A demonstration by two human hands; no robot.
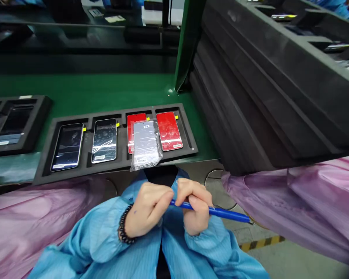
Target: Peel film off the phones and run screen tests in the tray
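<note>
We held a slim blue plastic pen (218,211) close in front of our body, below the near edge of the bench. Our right hand (194,207) was closed around its barrel, the point end sticking out to the right, and our left hand (147,209), a dark beaded bracelet (123,230) at its wrist, pinched the other end between thumb and fingertips. Both hands were shut on the pen, touching each other, their blue smock sleeves (104,244) meeting beneath.

We judged the step to be readying the pen, perhaps seeing to its cap end, before any marking; the next move would call for freeing one hand and reaching forward.

Just beyond our hands lay a long black foam tray (46,155) on the green belt (84,91). It held two dark-screened phones (68,146) and two red-backed phones (169,131), each in its own pocket. A grey phone in a clear plastic bag (146,144) lay loose across the red ones. A tall stack of black trays (264,100) stood at the right, with pink plastic sheeting (308,193) draped on both sides.
</note>
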